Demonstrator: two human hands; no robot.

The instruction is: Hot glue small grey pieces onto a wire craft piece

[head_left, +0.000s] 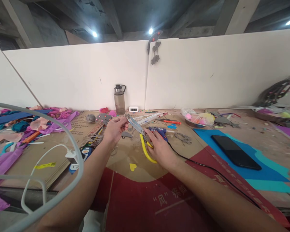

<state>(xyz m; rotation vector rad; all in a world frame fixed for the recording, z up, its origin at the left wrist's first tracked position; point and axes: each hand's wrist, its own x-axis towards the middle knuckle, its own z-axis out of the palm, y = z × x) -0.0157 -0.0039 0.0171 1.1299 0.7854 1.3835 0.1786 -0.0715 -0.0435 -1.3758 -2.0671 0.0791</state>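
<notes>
A craft worker at a cluttered tabletop (125, 158) holds a pair of yellow-handled scissors (140, 135) just above the cardboard, between both hands. The right hand (159, 149) is wrapped around the yellow loops. The left hand (114, 129) is pinched closed at the tips of the blades; whether a small scrap sits between its fingers cannot be made out. The blades look nearly closed, so the work appears to be at the point of lining up a cut. The next move would call for a steady left pinch and fingertips kept out of the blades' line. A blue glue gun (159, 131) lies just behind the right hand, and a water bottle (119, 99) stands against the white board beyond
</notes>
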